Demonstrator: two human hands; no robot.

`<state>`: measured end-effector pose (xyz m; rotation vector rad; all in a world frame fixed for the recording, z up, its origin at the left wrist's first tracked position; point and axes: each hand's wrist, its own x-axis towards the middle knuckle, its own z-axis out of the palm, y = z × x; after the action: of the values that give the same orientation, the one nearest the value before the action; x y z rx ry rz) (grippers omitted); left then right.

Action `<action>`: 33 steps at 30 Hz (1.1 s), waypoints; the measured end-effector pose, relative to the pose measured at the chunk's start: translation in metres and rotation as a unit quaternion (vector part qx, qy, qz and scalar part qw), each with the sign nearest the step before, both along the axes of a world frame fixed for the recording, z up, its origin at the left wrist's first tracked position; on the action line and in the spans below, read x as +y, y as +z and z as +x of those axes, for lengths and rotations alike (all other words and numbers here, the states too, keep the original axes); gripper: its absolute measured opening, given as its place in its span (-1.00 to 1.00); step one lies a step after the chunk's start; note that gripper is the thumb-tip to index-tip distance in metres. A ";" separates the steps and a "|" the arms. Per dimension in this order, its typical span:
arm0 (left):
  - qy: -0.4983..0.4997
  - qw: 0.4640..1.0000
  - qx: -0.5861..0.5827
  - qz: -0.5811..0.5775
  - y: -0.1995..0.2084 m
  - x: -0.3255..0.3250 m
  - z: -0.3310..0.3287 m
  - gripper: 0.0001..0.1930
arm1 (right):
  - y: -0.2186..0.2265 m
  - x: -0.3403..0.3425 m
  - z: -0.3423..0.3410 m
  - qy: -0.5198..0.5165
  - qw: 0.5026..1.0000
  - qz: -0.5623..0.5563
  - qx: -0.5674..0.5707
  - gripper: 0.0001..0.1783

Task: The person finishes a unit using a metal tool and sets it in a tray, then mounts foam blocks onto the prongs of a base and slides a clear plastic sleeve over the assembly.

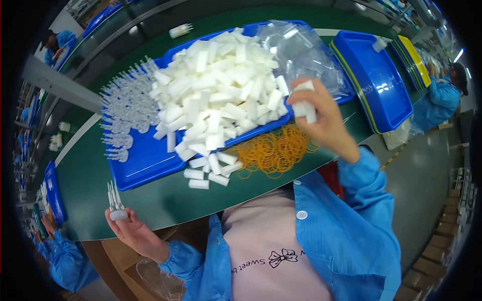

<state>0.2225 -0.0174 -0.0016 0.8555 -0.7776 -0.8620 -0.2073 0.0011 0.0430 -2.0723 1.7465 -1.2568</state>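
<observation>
My left hand (133,232) is pinched round a pronged plastic part (116,203), its round base down and its thin prongs upright, just off the table's front left. Rows of similar clear pronged parts (128,100) stand in a blue tray (145,168). In my right hand (326,118) are white foam blocks (305,103), gripped by the fingers beside a large heap of the same blocks (216,85). Several loose blocks (199,184) lie at the heap's near edge. Next to them spreads a pile of amber rubber bands (278,150).
Clear plastic bags (301,55) fill the tray's far right end. Stacked blue and yellow trays (376,83) stand to the right. A bundled white piece (181,30) lies on the green table (201,204) at the back. Co-workers in blue sit at both sides.
</observation>
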 end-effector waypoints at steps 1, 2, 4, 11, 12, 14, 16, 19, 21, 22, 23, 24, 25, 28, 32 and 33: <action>-0.004 1.000 0.002 0.004 0.000 -0.005 -0.008 -0.57 | -0.016 0.008 -0.001 -0.004 1.000 0.004 0.002 -0.60; -0.059 0.998 0.001 -0.007 0.001 -0.010 -0.015 -0.55 | -0.031 0.014 -0.001 -0.035 0.999 -0.003 -0.029 -0.58; -0.120 0.993 0.010 0.000 0.008 -0.016 -0.039 -0.54 | -0.051 0.019 0.003 -0.057 0.996 -0.008 -0.064 -0.56; -0.173 0.985 -0.008 0.022 0.027 -0.011 -0.108 -0.60 | -0.061 0.021 0.013 -0.009 0.998 0.009 0.055 -0.37; -0.178 0.984 -0.014 0.029 0.028 -0.010 -0.111 -0.61 | -0.057 0.021 0.012 0.001 0.998 0.024 0.063 -0.31; -0.180 0.983 -0.016 0.038 0.027 -0.010 -0.117 -0.61 | -0.058 0.019 0.009 0.013 0.997 0.039 0.066 -0.25; -0.184 0.981 -0.019 0.055 0.028 -0.009 -0.123 -0.60 | -0.063 0.016 0.006 -0.001 0.989 0.039 0.141 -0.21; -0.199 0.978 -0.032 0.057 0.027 -0.009 -0.127 -0.59 | -0.060 0.018 0.005 0.010 0.986 0.058 0.156 -0.24; -0.222 0.973 -0.036 0.058 0.025 -0.011 -0.132 -0.60 | -0.055 0.020 0.004 0.000 0.992 0.059 0.113 -0.30; -0.229 0.971 -0.038 0.066 0.022 -0.013 -0.132 -0.61 | -0.053 0.020 0.004 -0.008 0.996 0.059 0.071 -0.35; -0.235 0.968 -0.039 0.074 0.020 -0.014 -0.133 -0.62 | -0.054 0.021 0.004 -0.010 0.996 0.059 0.071 -0.35; -0.234 0.968 -0.034 0.080 0.021 -0.013 -0.137 -0.64 | -0.056 0.023 0.001 -0.016 0.996 0.035 0.082 -0.44; -0.234 0.968 -0.032 0.080 0.021 -0.013 -0.139 -0.64 | -0.057 0.023 -0.001 -0.021 0.995 0.011 0.093 -0.52; -0.265 0.960 -0.038 0.081 0.020 -0.014 -0.144 -0.66 | -0.058 0.022 -0.001 -0.022 0.994 -0.036 0.097 -0.64; -0.308 0.946 -0.093 0.047 0.019 -0.007 -0.150 -0.70 | -0.045 0.031 -0.002 -0.022 0.996 -0.048 0.076 -0.69; -0.341 0.932 -0.118 0.019 0.018 -0.005 -0.151 -0.71 | -0.039 0.035 -0.005 -0.009 1.000 -0.008 -0.003 -0.73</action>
<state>0.0714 -0.0226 0.0164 0.7303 -1.3122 -1.4045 -0.2119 0.0365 0.0041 -2.0632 1.7626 -1.2860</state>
